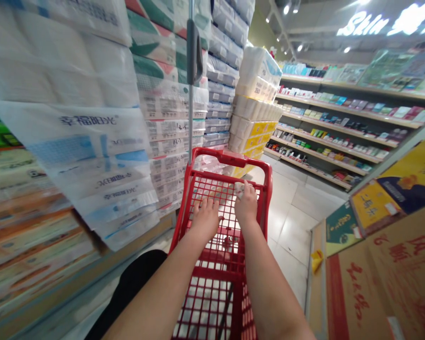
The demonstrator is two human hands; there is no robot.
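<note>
A red plastic shopping cart (pixel 233 271) with a grid-like basket stands right before me. My left hand (pixel 206 218) lies on the grid at the upper part of the cart, its fingers spread. To its right, my right hand (pixel 246 204) is closed around a small crumpled whitish thing (pixel 239 190), perhaps paper or cloth, over the same grid. The red frame of the cart rises beyond both hands.
Tall stacks of packaged tissue (pixel 102 141) line the left side. Cardboard boxes (pixel 393 274) stand close on the right. Shelves of small goods (pixel 340 123) fill the back right. A tiled floor (pixel 292 212) runs between. A metal pole (pixel 191 118) rises behind the cart.
</note>
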